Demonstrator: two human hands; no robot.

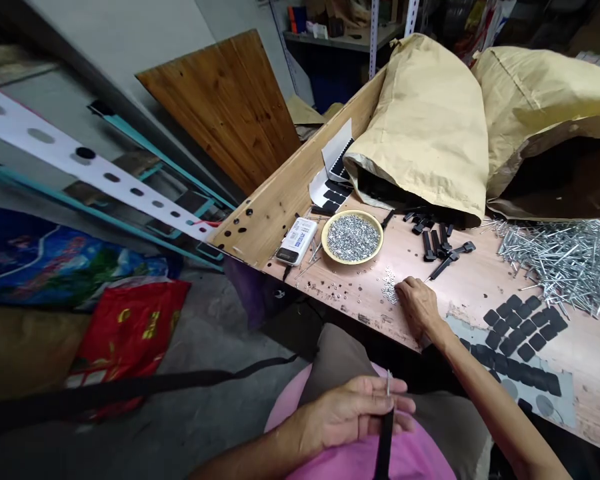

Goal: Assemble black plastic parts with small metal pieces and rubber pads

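My left hand [355, 408] is over my lap, its thumb pressing a long black plastic piece [385, 440] against the fingers. A thin metal rod [389, 383] sticks up from the end of that piece. On the table my right hand [419, 303] has its fingers bent together at the edge of a small scatter of tiny metal nuts or washers [389, 288]; what the fingertips pinch, if anything, is hidden. A yellow bowl [353, 262] full of the same small shiny parts stands just left of it. Several black plastic pieces [436, 245] lie beyond this hand.
A heap of long metal pins [565, 260] lies at the right. Black pads [525, 327] are spread on a grey sheet near the front edge. Large paper sacks [430, 127] lie behind. A white device [297, 241] sits left of the bowl, by a wooden side board [300, 170].
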